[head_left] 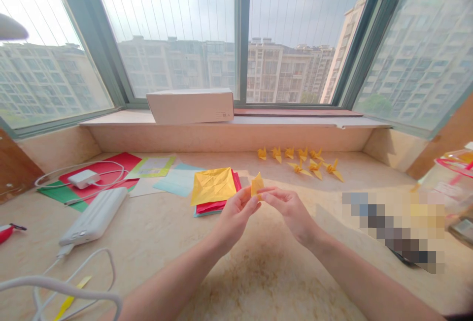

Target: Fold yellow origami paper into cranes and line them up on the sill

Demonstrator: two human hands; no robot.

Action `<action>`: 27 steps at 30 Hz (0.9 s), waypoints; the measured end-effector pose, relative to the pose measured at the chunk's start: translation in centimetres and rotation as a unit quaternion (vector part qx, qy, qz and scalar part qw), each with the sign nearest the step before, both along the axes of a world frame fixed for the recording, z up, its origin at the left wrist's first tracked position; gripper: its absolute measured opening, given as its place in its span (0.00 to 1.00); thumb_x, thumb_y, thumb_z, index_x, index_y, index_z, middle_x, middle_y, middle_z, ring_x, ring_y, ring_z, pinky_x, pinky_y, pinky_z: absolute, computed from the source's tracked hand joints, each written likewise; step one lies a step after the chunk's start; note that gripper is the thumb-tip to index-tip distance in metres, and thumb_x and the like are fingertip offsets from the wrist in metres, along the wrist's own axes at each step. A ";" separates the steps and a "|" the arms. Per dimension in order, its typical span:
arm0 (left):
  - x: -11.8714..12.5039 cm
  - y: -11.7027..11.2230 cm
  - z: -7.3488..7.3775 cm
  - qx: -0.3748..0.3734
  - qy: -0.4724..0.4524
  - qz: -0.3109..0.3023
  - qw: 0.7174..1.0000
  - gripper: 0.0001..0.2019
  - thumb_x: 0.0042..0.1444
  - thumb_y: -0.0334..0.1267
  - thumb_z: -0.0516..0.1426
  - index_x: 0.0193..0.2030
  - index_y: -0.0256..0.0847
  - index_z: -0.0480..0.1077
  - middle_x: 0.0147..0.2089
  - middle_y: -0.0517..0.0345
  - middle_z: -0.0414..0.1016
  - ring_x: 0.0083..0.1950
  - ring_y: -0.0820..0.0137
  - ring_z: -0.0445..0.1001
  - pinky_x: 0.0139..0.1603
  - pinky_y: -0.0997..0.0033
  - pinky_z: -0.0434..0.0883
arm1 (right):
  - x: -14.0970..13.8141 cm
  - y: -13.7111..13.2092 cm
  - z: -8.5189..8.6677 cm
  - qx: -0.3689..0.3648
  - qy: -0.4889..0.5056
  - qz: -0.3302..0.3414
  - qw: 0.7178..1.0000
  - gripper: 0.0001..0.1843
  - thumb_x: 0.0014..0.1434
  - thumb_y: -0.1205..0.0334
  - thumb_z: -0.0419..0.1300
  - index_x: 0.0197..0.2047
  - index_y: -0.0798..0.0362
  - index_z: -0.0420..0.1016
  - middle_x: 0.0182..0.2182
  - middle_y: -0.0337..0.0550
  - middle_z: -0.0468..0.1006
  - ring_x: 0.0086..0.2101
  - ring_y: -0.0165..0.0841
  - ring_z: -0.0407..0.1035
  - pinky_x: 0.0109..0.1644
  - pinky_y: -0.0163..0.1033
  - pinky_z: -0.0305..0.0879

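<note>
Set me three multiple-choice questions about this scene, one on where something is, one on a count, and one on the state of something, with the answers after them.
1. Where is the white cardboard box?
A) On the white power bank
B) On the stack of origami paper
C) On the stone window sill

2. How many yellow origami cranes sit together beyond the hands?
A) Five
B) Eight
C) Twelve

3. What is the state of the small folded yellow paper?
A) The left hand and right hand hold it
B) It lies untouched on the counter
C) It sits inside the box

Answers:
1. C: the box rests on the sill against the window.
2. B: five stand in the back row and three in front.
3. A: the fingers of both hands meet at it, above the stone counter.
</note>
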State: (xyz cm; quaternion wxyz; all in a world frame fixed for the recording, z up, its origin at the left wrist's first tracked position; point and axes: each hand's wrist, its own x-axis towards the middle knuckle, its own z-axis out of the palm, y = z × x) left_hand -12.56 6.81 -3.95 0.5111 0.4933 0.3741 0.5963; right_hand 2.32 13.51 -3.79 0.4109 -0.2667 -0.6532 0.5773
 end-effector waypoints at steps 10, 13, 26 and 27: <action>-0.3 0.4 -0.5 0.007 0.061 0.076 0.995 0.18 0.60 0.46 0.58 0.53 0.38 0.71 0.54 0.46 0.76 0.55 0.58 0.74 0.57 0.60 0.67 | 0.1 0.0 0.4 0.029 -0.038 0.040 0.998 0.12 0.58 0.55 0.63 0.41 0.51 0.82 0.46 0.47 0.80 0.50 0.42 0.71 0.59 0.49 0.63; -0.4 0.5 -0.7 0.016 0.082 0.100 0.991 0.18 0.61 0.45 0.58 0.54 0.38 0.70 0.55 0.45 0.75 0.57 0.58 0.73 0.58 0.60 0.67 | -0.3 -0.4 0.1 0.136 -0.081 -0.001 0.987 0.10 0.56 0.57 0.65 0.41 0.51 0.80 0.45 0.46 0.78 0.49 0.40 0.71 0.60 0.48 0.62; -0.4 0.5 -0.6 0.042 0.123 0.101 0.986 0.12 0.60 0.41 0.58 0.47 0.37 0.71 0.45 0.51 0.77 0.48 0.63 0.73 0.53 0.63 0.68 | -0.1 -0.3 -1.4 0.288 -0.100 -0.140 0.942 0.07 0.66 0.61 0.53 0.45 0.49 0.70 0.37 0.44 0.80 0.38 0.36 0.76 0.40 0.39 0.73; -0.4 0.5 -0.6 0.042 0.116 0.100 0.987 0.12 0.60 0.41 0.58 0.46 0.37 0.71 0.44 0.51 0.77 0.47 0.63 0.73 0.53 0.63 0.68 | 0.0 -0.3 -1.4 0.290 -0.100 -0.150 0.940 0.07 0.66 0.60 0.52 0.45 0.49 0.70 0.37 0.43 0.80 0.37 0.35 0.76 0.39 0.38 0.73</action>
